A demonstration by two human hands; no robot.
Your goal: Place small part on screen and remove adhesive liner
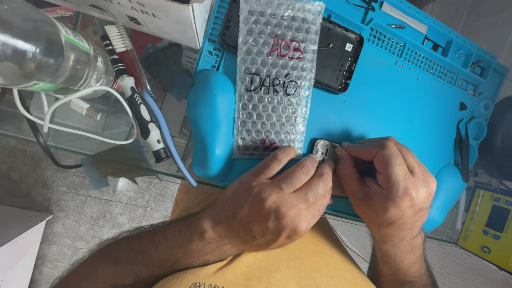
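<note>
Both my hands meet at the near edge of a blue work mat. My left hand and my right hand pinch a small silvery metal part between their fingertips. The left fingers also rest on the lower end of a bubble-wrap pouch with handwriting on it. Beyond the pouch a black phone housing lies open on the mat, partly covered by the pouch.
A brush with a black-and-white handle, a white cable and a clear bottle lie on the glass table at left. Black tweezers rest on the mat's right side. A yellow device sits at far right.
</note>
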